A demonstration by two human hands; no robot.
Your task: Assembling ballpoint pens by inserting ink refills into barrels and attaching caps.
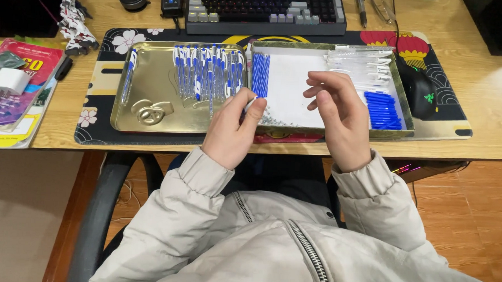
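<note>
My left hand is closed around a white pen part, its tip poking out above the thumb. My right hand hovers beside it over the right tray, fingers curled and pinched; I cannot see anything between them. A gold tray on the left holds several assembled blue-and-white pens. The right tray has a white sheet with blue refills, clear pen barrels and blue caps.
Both trays sit on a dark patterned desk mat. A keyboard lies behind them, a black mouse to the right, magazines and a white charger to the left. The desk edge runs just under my hands.
</note>
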